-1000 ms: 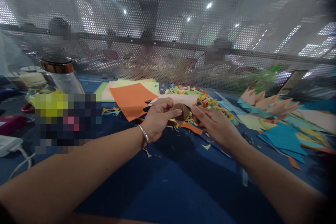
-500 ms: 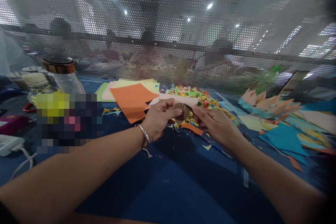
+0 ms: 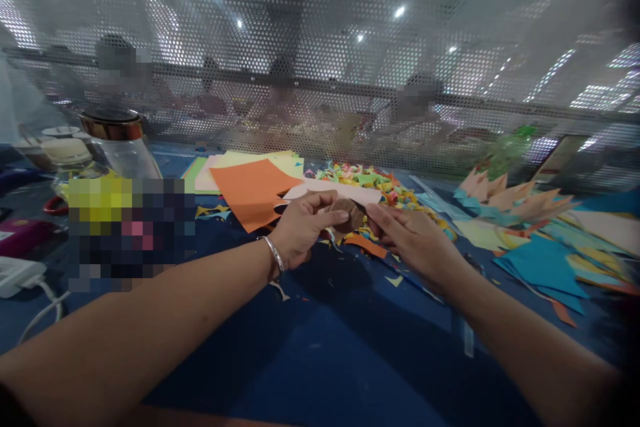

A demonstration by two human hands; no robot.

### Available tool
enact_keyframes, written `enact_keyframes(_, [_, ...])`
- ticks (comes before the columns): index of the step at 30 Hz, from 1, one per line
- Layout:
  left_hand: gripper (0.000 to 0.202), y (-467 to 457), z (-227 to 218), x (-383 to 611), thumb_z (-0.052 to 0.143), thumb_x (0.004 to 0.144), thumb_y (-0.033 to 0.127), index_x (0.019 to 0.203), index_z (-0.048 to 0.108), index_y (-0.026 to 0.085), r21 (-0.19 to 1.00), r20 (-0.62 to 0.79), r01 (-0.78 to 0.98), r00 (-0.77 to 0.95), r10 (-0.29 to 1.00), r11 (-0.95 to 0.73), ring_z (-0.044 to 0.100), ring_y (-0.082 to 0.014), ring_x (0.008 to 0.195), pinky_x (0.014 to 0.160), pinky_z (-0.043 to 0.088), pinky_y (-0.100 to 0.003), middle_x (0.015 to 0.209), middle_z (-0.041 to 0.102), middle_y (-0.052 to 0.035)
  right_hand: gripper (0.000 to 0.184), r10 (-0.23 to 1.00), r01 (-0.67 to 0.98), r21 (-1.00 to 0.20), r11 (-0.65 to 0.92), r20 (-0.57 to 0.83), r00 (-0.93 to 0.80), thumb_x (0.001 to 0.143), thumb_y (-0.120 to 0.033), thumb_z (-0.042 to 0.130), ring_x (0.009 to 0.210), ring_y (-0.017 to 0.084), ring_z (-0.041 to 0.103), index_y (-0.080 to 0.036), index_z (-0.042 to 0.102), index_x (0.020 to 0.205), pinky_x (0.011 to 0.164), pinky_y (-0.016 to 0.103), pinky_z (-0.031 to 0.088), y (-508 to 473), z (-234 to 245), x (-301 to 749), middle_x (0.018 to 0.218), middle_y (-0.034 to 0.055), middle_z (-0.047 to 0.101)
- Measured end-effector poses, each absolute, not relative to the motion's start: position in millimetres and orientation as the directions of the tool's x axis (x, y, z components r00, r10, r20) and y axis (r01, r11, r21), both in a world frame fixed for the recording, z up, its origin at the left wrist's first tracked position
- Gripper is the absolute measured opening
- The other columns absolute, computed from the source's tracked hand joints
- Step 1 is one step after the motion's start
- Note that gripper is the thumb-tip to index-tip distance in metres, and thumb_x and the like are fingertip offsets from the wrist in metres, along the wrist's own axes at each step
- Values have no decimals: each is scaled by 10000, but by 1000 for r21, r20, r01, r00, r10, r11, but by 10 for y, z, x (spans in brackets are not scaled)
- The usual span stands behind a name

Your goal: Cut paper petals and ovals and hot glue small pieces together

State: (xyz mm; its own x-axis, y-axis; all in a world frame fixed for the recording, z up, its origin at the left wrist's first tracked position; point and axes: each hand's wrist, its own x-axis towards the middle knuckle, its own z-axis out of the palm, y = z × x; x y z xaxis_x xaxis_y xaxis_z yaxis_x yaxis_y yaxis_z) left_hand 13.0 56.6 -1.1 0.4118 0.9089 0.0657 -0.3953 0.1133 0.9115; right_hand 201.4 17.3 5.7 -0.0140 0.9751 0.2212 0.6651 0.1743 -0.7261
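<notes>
Between my two hands is a small brown folded paper piece, held above the middle of the blue table. My left hand, with a silver bangle at its wrist, pinches its left side between thumb and fingers. At its right edge, the fingertips of my right hand are closed on a dark corner of the same piece. Behind my hands lie an orange paper sheet, a pale pink strip and a heap of colourful paper scraps.
Blue paper squares and a folded peach-and-blue paper form lie to the right. At left stand a lidded glass jar and a capped bottle, near a white charger. A perforated metal screen borders the far edge, with people behind it.
The brown paper piece has turned slightly between my fingers. My left fingers have shifted a little to the right; my right hand has hardly moved.
</notes>
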Motion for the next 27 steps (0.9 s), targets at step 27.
enact_keyframes(27, [476,553,27,101,774,719,138,1088,478,192,916,235,-398,426,874,-52,699,-180,807,846,532,-354,887,703,-55,679,916,835,-468,290,390,-99,891,-805,295,489,150,407,-235,467,565,524,316,319,133,226,2032,503,-3,438])
